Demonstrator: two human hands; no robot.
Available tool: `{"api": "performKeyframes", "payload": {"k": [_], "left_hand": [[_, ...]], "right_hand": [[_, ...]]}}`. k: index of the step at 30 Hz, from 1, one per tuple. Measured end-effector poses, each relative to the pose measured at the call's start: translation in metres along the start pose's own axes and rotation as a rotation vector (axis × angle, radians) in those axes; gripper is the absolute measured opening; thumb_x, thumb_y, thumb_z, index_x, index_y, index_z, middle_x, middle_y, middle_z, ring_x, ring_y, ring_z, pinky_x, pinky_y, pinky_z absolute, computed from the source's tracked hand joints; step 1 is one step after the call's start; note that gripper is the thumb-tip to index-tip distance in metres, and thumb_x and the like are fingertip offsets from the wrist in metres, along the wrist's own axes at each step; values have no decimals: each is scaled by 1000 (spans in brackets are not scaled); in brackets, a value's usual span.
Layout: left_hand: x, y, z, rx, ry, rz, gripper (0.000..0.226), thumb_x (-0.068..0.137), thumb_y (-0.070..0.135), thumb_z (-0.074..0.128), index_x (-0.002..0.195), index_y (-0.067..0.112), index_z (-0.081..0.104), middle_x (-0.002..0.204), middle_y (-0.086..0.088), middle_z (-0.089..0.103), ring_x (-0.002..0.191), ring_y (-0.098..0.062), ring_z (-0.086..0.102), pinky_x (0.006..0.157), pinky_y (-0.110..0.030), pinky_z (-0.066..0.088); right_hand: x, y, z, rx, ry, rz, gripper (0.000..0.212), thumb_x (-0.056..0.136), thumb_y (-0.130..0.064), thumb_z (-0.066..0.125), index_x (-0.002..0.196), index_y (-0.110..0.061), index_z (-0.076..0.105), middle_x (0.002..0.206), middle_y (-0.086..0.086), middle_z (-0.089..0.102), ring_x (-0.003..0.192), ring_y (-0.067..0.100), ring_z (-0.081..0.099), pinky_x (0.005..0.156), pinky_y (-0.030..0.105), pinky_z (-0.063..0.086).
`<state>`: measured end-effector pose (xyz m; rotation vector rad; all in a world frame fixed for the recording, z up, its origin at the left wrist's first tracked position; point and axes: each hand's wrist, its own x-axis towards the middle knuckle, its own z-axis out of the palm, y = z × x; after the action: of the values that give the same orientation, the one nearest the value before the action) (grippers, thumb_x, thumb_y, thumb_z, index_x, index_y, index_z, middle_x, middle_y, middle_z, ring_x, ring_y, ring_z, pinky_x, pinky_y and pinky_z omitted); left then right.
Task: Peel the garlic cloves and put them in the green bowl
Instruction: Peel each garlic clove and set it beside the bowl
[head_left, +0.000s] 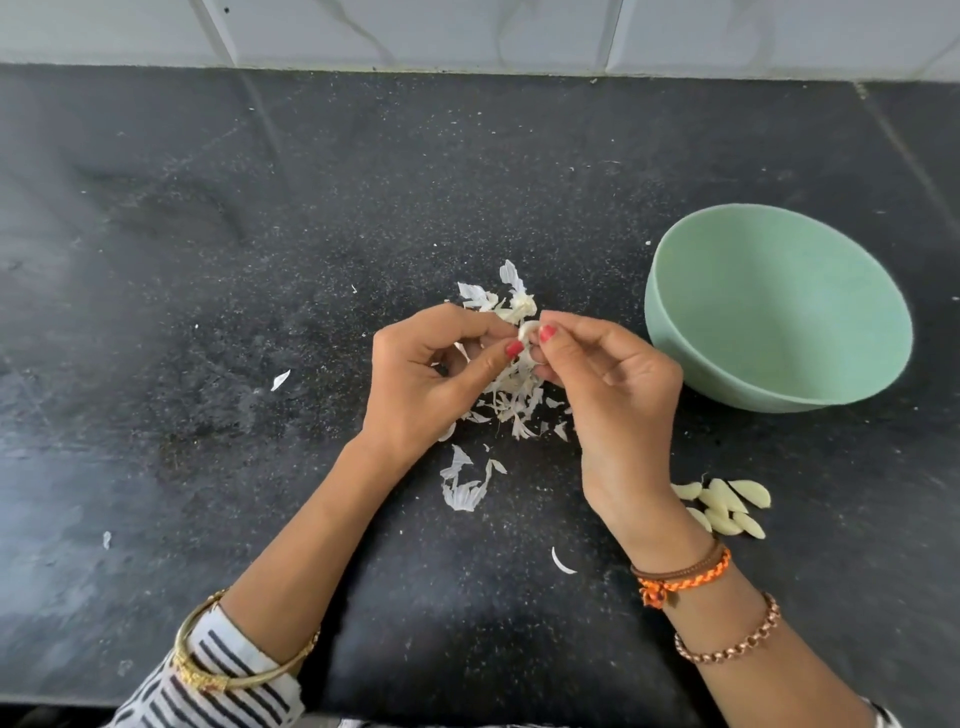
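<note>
Bottom left of frame: striped sleeve (208, 680) w/ a gold bangle (234, 670) round it. Bottom right: orange braided thread (685, 579) and a copper chain bracelet (727, 642) on the other wrist.

Right of center, low, just beside the right wrist: small pile of peeled cloves (724, 506) lying on the black counter (208, 312), not in the bowl. A few loose skin bits lie low in the frame, e.g. a curved sliver (561, 562) btw the two forearms.

Center: left hand (431, 379) and right hand (613, 384) meet fingertip to fingertip, both pinching one garlic clove (529, 338) btw thumb and fingers, held above the counter. Red nails on both thumbs, right at the clove. Under and around the hands: scattered heap of papery white peels (511, 400), more at top edge of the hands.

Right side, mid-frame: green bowl (779, 312) sits on the counter near the right hand, not touching it. No cloves visible inside.

Top of frame: pale tiled wall (467, 31) along the counter's back edge.
</note>
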<state>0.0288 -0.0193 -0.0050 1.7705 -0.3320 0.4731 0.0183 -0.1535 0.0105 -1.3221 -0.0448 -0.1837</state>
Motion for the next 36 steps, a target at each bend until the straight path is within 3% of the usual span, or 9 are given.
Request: {"api": "performKeyframes", "payload": {"k": [4,9,13,16,21,30,32,36], "left_hand": [[-1,0,1,9,-13,6,10,81,21,66,90,19,67,76,-1,67,60,-13,55,49,-27,43],[-1,2,5,-69,-40,-44,16,79,22,67,95,19,68,76,18,66,63,-9,58,52,-24,45],[0,3,4,9,-20,-20,13,82,20,64,93,14,67,80,5,67,65,-17,58,55,-21,45],[0,2,3,29,-30,-6,11,82,21,64,88,16,70,80,0,68,64,-19,58,52,-20,44],[-1,1,2,8,33,-23,21,79,37,67,88,19,67,74,-8,69,61,-34,59,50,-44,45],[0,6,3,-5,-53,-49,16,84,27,59,97,23,67,88,5,70,66,-40,60,45,-48,41],[0,6,4,8,-43,-69,17,83,28,59,98,25,67,87,4,70,62,-46,57,42,-49,39],[-2,6,6,9,-30,-105,17,80,34,61,95,28,67,81,6,70,61,-41,60,43,-51,43]], "right_hand": [[-1,3,0,-63,-43,-41,20,84,5,62,84,-14,69,77,-6,70,72,4,66,64,15,50],[2,7,-2,-147,-39,-106,19,85,2,62,87,-15,69,82,-2,71,78,13,69,71,23,53],[2,10,-3,-200,-60,-105,15,85,1,63,93,-10,68,83,-2,70,75,8,67,68,19,52],[3,12,-5,-328,-90,-234,19,85,1,62,101,-7,66,86,-2,69,75,5,66,67,15,51],[2,15,-5,-488,-77,-371,16,84,-1,63,97,-7,70,86,-6,66,72,1,63,64,10,47],[2,7,-6,-328,-26,-272,24,81,1,66,98,-15,66,82,-3,68,74,4,66,67,13,50],[3,7,-6,-347,-29,-272,22,82,1,66,98,-14,68,84,3,69,74,7,67,68,14,51],[4,9,-8,-370,-24,-264,20,82,1,66,94,-14,69,84,4,70,74,7,66,67,14,51]]}}
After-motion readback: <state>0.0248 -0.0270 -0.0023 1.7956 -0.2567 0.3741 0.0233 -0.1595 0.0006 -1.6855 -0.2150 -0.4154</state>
